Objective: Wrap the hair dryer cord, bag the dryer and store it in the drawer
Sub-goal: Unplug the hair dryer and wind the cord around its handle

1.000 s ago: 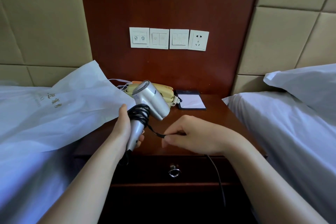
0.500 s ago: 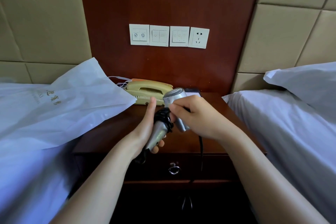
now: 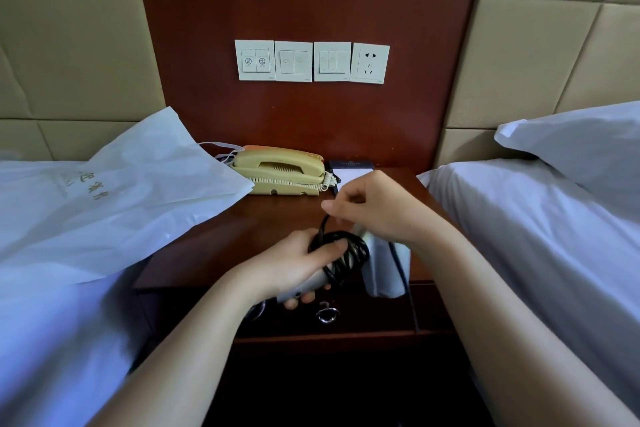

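Head view — left hand grips dryer, right hand pinches cord (bag lettering illegible).

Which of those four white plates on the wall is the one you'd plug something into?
The rightmost plate. It alone has plug holes; the three switch plates to its left carry only rocker buttons.

Dryer is done in silvery plastic with a soft satin sheen, and the cord is clad in matt black rubbery stuff. Nightstand is finished in dark glossy wood, pull ring in shiny metal. Bag is made of thin, crinkly matt white material. Phone is moulded in smooth beige plastic.
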`<move>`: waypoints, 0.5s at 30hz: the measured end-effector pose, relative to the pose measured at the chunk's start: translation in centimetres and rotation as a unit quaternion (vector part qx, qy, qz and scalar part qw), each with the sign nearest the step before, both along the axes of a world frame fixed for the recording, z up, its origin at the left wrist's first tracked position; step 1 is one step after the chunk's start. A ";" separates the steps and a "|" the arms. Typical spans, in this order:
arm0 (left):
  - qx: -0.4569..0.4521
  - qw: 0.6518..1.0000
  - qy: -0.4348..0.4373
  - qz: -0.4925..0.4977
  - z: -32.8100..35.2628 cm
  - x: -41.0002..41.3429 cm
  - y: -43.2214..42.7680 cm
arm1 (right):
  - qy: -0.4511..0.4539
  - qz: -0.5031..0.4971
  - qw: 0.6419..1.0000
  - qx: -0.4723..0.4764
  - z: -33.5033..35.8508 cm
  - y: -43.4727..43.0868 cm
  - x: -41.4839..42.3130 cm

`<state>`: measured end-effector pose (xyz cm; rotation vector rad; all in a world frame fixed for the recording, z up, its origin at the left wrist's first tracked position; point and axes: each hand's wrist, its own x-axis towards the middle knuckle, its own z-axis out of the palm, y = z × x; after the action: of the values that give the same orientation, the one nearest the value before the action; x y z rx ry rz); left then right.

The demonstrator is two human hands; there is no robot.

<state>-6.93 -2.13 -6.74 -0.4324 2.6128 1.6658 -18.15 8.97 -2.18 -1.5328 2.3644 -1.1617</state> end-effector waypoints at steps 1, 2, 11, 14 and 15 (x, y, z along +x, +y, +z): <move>-0.008 1.000 -0.001 -0.002 0.1 0.0 0.0 | 0.004 -0.012 1.000 0.006 0.1 0.3 -0.4; -0.017 1.000 -0.004 -0.005 0.2 0.1 0.0 | 0.006 -0.020 1.000 0.012 0.3 0.6 -0.8; -0.033 0.999 -0.031 0.014 0.8 1.1 -1.6 | -0.010 -0.059 0.998 0.000 -0.3 3.4 -4.3; 0.015 0.999 -0.044 -0.003 0.9 1.4 -1.9 | -0.070 -0.056 0.996 -0.027 -1.2 3.4 -4.9; 0.029 0.999 -0.044 -0.006 0.9 1.5 -1.8 | -0.099 -0.050 0.993 -0.033 -1.5 3.4 -5.1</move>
<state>-5.45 -3.95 -5.80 -0.4758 2.4945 1.6737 -23.30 12.36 -3.70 -1.2624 2.3150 -1.3587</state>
